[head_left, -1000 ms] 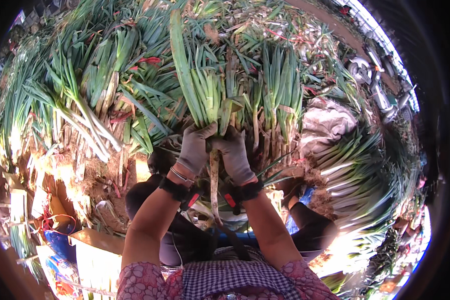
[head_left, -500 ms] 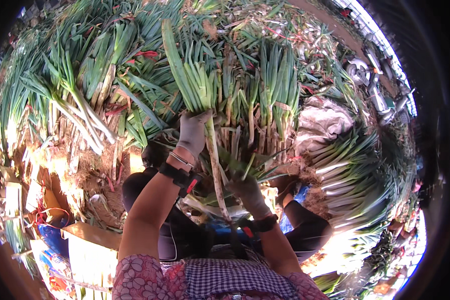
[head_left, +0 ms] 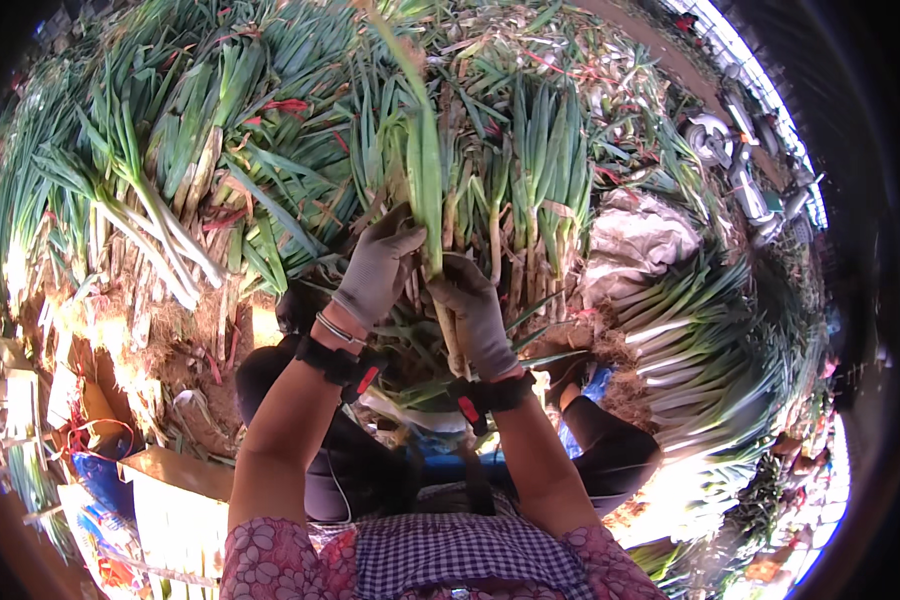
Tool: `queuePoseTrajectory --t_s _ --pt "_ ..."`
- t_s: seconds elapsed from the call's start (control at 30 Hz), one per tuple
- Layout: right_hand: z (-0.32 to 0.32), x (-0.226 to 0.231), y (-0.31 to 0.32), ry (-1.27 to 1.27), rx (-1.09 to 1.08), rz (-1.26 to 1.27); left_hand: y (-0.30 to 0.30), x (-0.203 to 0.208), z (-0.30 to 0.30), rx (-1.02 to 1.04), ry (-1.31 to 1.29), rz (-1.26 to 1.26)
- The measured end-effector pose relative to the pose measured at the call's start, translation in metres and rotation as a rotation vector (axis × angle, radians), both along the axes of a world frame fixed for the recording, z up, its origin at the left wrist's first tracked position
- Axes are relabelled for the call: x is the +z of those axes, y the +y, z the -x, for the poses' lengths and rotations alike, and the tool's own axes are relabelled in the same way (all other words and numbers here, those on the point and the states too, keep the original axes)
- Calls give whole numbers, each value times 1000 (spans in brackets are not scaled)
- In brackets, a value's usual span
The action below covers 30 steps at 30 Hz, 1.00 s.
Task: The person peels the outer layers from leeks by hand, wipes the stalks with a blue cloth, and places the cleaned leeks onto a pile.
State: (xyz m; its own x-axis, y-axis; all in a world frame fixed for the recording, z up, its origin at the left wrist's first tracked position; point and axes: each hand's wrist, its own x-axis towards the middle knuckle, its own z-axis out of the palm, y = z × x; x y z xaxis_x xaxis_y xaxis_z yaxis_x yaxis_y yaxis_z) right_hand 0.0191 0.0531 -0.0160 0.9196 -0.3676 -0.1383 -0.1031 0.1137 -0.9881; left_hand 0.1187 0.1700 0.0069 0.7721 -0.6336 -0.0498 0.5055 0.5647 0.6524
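Leek stalk [head_left: 432, 215] stands upright between my two gloved hands, just above my lap and in front of the big heap. My left hand [head_left: 375, 270] has its fingers closed round the stalk where green turns pale, steadying it, I judge, so the long leaves do not flop. My right hand [head_left: 478, 315] is clamped lower on the whitish shaft [head_left: 453, 345], near the root end, which gives me hold on both halves at once. Behind it, bundled leeks [head_left: 220, 160] lie piled with leaves pointing away. More trimmed leeks [head_left: 690, 340] lie to my right, beside a pale sack [head_left: 640, 240]. A wooden crate [head_left: 175, 490] sits by my left knee.
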Motion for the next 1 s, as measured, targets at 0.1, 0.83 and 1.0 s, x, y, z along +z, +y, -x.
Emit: queuePoseTrajectory --t_s 0.1,0.83,1.0 --pt "-1 10 4 -40 130 -370 7 -2 -3 -17 -31 -127" --pt "110 -28 -23 526 170 -138 36 -4 -38 393 85 -141" --pt "122 -63 -54 289 -2 527 24 0 -35 406 48 -175"
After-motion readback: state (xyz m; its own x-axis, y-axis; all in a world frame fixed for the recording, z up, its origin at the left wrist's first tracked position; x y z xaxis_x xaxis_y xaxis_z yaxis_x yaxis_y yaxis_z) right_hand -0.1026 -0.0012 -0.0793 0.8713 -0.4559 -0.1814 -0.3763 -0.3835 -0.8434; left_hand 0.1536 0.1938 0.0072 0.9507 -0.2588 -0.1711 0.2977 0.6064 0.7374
